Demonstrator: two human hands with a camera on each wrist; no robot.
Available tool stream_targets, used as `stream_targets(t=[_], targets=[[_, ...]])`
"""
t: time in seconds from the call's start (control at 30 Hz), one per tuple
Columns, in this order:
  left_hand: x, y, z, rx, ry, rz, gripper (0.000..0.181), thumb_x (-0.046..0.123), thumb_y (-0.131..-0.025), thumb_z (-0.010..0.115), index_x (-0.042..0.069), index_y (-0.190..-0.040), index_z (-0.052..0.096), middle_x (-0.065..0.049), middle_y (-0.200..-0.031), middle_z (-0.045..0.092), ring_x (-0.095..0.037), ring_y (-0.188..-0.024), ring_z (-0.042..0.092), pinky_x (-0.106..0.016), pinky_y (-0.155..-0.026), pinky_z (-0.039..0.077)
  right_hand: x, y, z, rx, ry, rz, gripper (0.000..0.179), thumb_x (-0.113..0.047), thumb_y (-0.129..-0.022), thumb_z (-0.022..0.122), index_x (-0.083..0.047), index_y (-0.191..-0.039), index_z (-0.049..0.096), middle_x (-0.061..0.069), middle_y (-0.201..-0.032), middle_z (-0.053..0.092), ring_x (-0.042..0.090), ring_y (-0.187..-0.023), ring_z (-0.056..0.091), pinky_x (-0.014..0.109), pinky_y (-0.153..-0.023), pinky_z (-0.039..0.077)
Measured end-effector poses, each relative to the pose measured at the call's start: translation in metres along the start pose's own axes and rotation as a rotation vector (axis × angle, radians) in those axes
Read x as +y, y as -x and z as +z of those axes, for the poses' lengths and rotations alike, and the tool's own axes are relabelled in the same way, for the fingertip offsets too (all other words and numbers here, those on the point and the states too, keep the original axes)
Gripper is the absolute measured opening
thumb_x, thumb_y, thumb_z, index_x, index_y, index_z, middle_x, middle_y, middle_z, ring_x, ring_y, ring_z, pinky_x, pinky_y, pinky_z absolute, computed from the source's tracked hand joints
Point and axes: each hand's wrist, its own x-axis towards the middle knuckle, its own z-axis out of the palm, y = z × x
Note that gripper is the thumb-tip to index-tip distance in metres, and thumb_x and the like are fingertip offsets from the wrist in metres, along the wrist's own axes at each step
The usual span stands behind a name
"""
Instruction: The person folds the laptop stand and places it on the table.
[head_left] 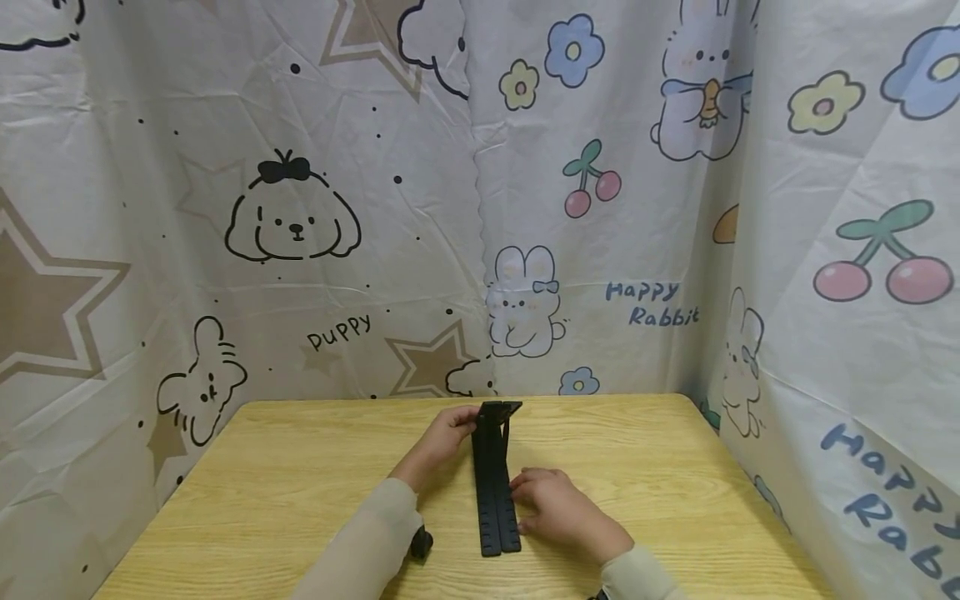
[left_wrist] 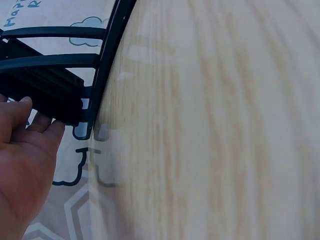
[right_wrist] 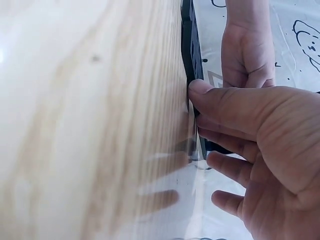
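A black folding stand (head_left: pixel 492 479) with a long notched base stands near the middle of the wooden table, its narrow panel raised at the far end. My left hand (head_left: pixel 447 433) holds the raised far end from the left. In the left wrist view, the left hand's (left_wrist: pixel 30 150) fingers and thumb are on the dark panel, beside two curved black bars (left_wrist: pixel 50 61). At the base's right edge, my right hand (head_left: pixel 558 504) pinches the stand between thumb and forefinger. The right wrist view shows the right thumb (right_wrist: pixel 202 87) on the base's edge, the other fingers spread below.
The light wooden table (head_left: pixel 322 467) has rounded far corners. Cloth curtains (head_left: pixel 420 250) with cartoon puppies, rabbits and flowers hang behind it and at the sides. A small black device (head_left: pixel 422 543) sits at the left sleeve.
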Motion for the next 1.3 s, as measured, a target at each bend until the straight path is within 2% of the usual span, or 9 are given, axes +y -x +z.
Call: stream_targets(t=[0.23,0.47,0.6,0.73,0.9,1.0,1.03,1.13,1.3], targets=[[0.0,0.0,0.001,0.013,-0.013,-0.005,0.029,-0.009,-0.1,0.052,-0.005,-0.122,0.069,-0.02,-0.123,0.071,-0.03,-0.122,0.062,-0.048,-0.107,0.049,-0.004,-0.003,0.001,-0.014,-0.026,0.063,0.032,-0.023,-0.08,0.087,-0.01,-0.109,0.079,-0.003,-0.127,0.069,0.021,-0.124,0.06,0.052,-0.107,0.043],[-0.001,0.0,0.002,0.064,-0.005,-0.044,0.025,-0.008,-0.101,0.052,-0.004,-0.117,0.07,-0.017,-0.119,0.071,-0.025,-0.117,0.062,-0.049,-0.106,0.05,-0.013,-0.009,0.003,-0.013,-0.025,0.114,0.031,-0.023,-0.078,0.088,-0.01,-0.104,0.079,-0.001,-0.123,0.071,0.023,-0.118,0.064,0.053,-0.103,0.044],[-0.002,0.001,0.004,0.092,-0.015,-0.03,0.023,-0.009,-0.1,0.053,-0.006,-0.114,0.071,-0.021,-0.117,0.071,-0.031,-0.117,0.063,-0.052,-0.104,0.051,-0.015,-0.008,0.001,-0.013,-0.043,0.132,0.033,-0.023,-0.077,0.089,-0.009,-0.105,0.079,-0.001,-0.122,0.071,0.022,-0.117,0.064,0.053,-0.104,0.046],[0.006,0.004,0.005,0.099,-0.054,-0.024,0.027,-0.01,-0.1,0.053,-0.002,-0.118,0.071,-0.02,-0.122,0.071,-0.035,-0.122,0.061,-0.05,-0.104,0.052,-0.014,-0.007,-0.004,-0.025,-0.11,0.147,0.035,-0.022,-0.077,0.088,-0.01,-0.108,0.079,0.0,-0.121,0.071,0.024,-0.115,0.065,0.051,-0.103,0.049],[0.027,0.009,0.004,0.077,-0.041,-0.041,0.031,-0.009,-0.101,0.052,0.002,-0.124,0.07,-0.019,-0.132,0.067,-0.035,-0.13,0.057,-0.048,-0.104,0.052,-0.01,-0.009,-0.01,-0.04,-0.203,0.187,0.034,-0.017,-0.08,0.085,-0.008,-0.111,0.077,0.005,-0.121,0.071,0.03,-0.116,0.065,0.051,-0.102,0.051],[0.031,0.012,0.0,0.07,-0.089,-0.064,0.031,-0.002,-0.101,0.058,0.004,-0.13,0.067,-0.019,-0.136,0.064,-0.037,-0.134,0.055,-0.051,-0.11,0.047,-0.005,-0.012,-0.015,-0.028,-0.219,0.198,0.033,-0.015,-0.082,0.084,-0.005,-0.112,0.076,0.008,-0.12,0.07,0.033,-0.117,0.064,0.053,-0.103,0.05],[0.027,0.012,-0.002,0.074,-0.114,-0.074,0.032,0.001,-0.101,0.06,0.006,-0.132,0.066,-0.018,-0.138,0.063,-0.036,-0.135,0.054,-0.051,-0.111,0.045,-0.003,-0.013,-0.016,-0.022,-0.223,0.201,0.032,-0.015,-0.083,0.084,-0.005,-0.112,0.075,0.009,-0.12,0.07,0.034,-0.117,0.064,0.054,-0.103,0.05],[0.028,0.021,-0.008,0.115,-0.167,-0.095,0.039,0.005,-0.1,0.065,0.006,-0.138,0.062,-0.019,-0.142,0.06,-0.04,-0.136,0.052,-0.054,-0.114,0.042,0.002,-0.014,-0.018,0.01,-0.263,0.199,0.03,-0.014,-0.085,0.083,-0.003,-0.112,0.075,0.011,-0.12,0.071,0.036,-0.117,0.064,0.056,-0.103,0.049],[0.036,0.035,-0.013,0.226,-0.121,-0.098,0.039,0.006,-0.097,0.069,0.004,-0.136,0.062,-0.017,-0.139,0.062,-0.038,-0.131,0.055,-0.052,-0.113,0.043,0.015,-0.011,-0.015,0.091,-0.338,0.202,0.026,-0.015,-0.09,0.078,-0.005,-0.114,0.074,0.009,-0.122,0.069,0.036,-0.121,0.062,0.056,-0.104,0.049]])
